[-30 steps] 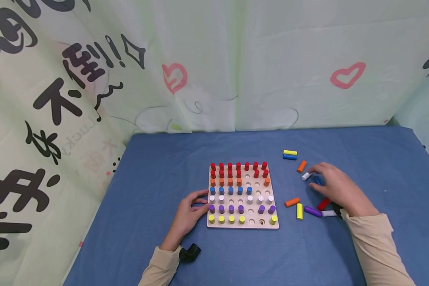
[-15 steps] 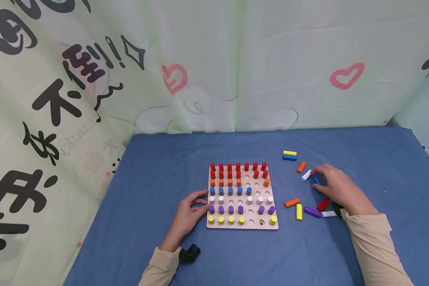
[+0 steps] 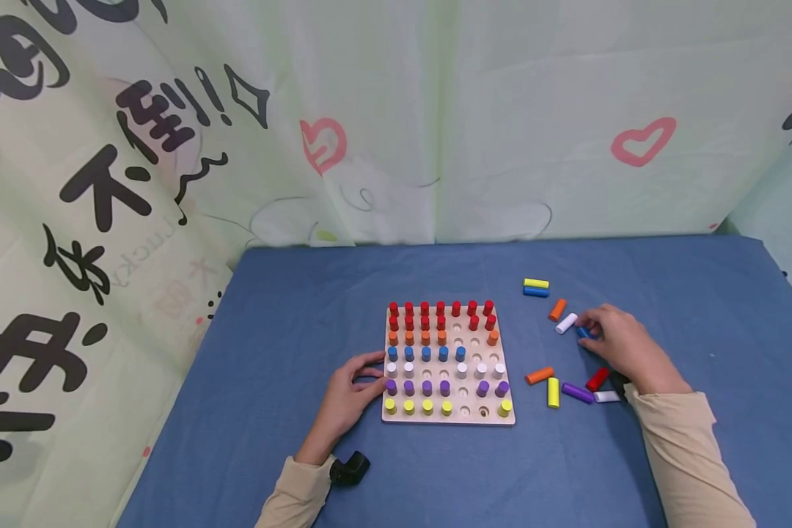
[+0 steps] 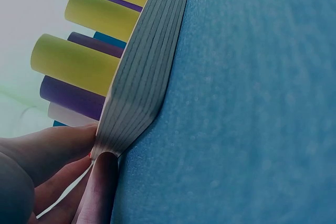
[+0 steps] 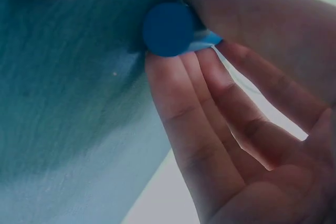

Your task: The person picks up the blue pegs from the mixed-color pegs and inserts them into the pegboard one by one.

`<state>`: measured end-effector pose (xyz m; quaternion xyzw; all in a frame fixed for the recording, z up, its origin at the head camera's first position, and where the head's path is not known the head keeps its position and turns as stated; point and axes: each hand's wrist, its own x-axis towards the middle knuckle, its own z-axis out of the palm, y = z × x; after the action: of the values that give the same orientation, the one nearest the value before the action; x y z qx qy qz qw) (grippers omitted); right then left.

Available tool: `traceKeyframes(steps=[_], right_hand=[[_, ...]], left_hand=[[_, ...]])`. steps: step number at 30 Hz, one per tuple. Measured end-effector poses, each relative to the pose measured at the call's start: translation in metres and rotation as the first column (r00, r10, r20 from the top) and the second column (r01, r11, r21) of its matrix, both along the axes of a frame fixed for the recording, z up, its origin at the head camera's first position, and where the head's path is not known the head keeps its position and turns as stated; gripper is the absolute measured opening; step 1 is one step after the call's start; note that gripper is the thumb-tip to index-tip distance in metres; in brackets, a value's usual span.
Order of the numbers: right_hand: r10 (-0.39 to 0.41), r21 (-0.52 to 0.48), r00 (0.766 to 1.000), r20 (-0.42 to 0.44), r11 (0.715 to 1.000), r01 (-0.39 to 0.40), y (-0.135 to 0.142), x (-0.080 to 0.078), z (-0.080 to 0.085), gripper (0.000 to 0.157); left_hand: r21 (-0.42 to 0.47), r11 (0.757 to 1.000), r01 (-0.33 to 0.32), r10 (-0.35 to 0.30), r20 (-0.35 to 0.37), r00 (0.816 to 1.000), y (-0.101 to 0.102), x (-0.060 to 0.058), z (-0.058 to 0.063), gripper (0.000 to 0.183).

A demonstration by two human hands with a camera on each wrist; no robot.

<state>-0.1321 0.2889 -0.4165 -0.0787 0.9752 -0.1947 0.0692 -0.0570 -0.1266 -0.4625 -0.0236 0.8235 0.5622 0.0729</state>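
A wooden pegboard (image 3: 468, 419) holds rows of red, orange, blue, white, purple and yellow pegs, with several bare holes toward its right side. My left hand (image 3: 348, 394) grips its left edge; the left wrist view shows thumb and finger at the board's corner (image 4: 123, 114), beside the yellow pegs (image 4: 79, 59). To the right of the board, my right hand (image 3: 623, 345) pinches a blue peg (image 3: 584, 333) low over the cloth. Its round end faces the right wrist camera, between the thumb (image 5: 236, 14) and fingertips. A white peg (image 3: 566, 323) lies just beyond these fingertips.
Loose pegs lie on the blue cloth (image 3: 290, 308): yellow (image 3: 536, 283) and blue (image 3: 536, 292) side by side at the back, orange (image 3: 557, 309) nearer. Another orange (image 3: 539, 375), yellow (image 3: 553, 392), purple (image 3: 577, 393), red (image 3: 597, 379) and white (image 3: 607, 397) lie near the right wrist.
My right hand's fingertips have drawn back slightly from the white peg and closed on the blue peg. The left hand and pegboard stay in place.
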Motion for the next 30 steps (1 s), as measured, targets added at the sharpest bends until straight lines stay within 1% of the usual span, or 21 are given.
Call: traceKeyframes(steps=[11,15,21,30], right_hand=[[0.005,0.005,1.000,0.001,1.000,-0.005,-0.001,-0.002,0.002,0.026],[0.003,-0.003,1.000,-0.004,1.000,-0.003,-0.002,-0.001,0.004,0.024],[-0.004,-0.025,1.000,-0.020,1.000,0.003,-0.004,0.001,0.008,0.024],[0.008,-0.045,1.000,-0.027,0.999,-0.010,-0.010,0.003,0.014,0.023]], left_hand=[[-0.004,1.000,-0.001,0.001,0.004,1.000,0.001,0.000,0.001,0.044],[-0.010,1.000,0.001,-0.001,0.003,1.000,0.001,0.000,0.001,0.044],[-0.004,1.000,0.004,-0.004,0.001,1.000,0.001,0.000,0.003,0.044],[-0.010,1.000,0.007,-0.007,-0.002,1.000,0.001,0.001,0.002,0.045]])
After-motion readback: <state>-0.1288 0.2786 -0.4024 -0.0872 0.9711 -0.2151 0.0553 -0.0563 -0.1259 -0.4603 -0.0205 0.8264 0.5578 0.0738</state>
